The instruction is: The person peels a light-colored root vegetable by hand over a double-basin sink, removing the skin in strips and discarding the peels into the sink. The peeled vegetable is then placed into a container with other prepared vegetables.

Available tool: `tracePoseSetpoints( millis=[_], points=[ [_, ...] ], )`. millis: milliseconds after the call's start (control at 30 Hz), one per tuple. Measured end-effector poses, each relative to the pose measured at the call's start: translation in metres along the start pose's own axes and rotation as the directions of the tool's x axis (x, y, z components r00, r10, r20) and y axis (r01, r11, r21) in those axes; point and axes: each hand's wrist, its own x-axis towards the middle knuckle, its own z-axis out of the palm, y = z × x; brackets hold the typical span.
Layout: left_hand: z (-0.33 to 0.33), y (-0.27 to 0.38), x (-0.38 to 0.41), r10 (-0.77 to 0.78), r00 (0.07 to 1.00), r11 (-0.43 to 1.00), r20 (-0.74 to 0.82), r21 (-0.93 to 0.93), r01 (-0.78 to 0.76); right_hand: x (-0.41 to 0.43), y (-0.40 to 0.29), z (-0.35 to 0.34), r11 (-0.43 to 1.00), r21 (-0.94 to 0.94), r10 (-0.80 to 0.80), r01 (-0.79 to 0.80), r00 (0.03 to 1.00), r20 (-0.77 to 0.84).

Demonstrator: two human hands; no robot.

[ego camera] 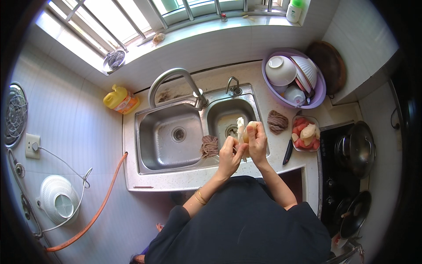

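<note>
Above the small right sink basin (217,112), both hands are on a peeled pale citrus segment, likely pomelo (246,136). My right hand (259,145) grips the segment, thumb on top. A strip of whitish membrane (240,124) stands up at its left side. My left hand (227,157) pinches at the lower part of this strip, fingers curled; its fingertips partly hide the contact. To the right, a bowl (310,150) holds red flesh pieces (300,125) and a larger pale piece (308,131). A black-handled knife (288,153) lies against the bowl's left side.
A brown cloth (209,146) hangs over the sink divider; another cloth (277,122) lies right of the sink. A faucet (174,74) arches over the left basin (165,145). A purple tub (280,100) holds dishes. Pans (361,145) stand on the black stove (333,158).
</note>
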Motion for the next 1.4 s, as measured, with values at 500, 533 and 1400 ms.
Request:
tracePoseSetpoints(
  millis=[500,533,1400],
  points=[
    [0.000,-0.019,-0.002,-0.265,0.877,0.221,0.400,-0.861,0.459,0.005,0.015,0.006,0.830,0.459,0.304,-0.315,0.947,0.100],
    [0.004,-0.029,-0.005,-0.274,0.884,0.285,0.379,-0.845,0.452,0.004,0.018,0.005,0.853,0.432,0.283,-0.293,0.955,0.091],
    [-0.026,-0.007,0.023,-0.240,0.781,0.122,0.576,-0.780,0.613,0.002,0.009,-0.014,0.371,0.555,0.311,-0.744,0.663,0.681]
  ],
)
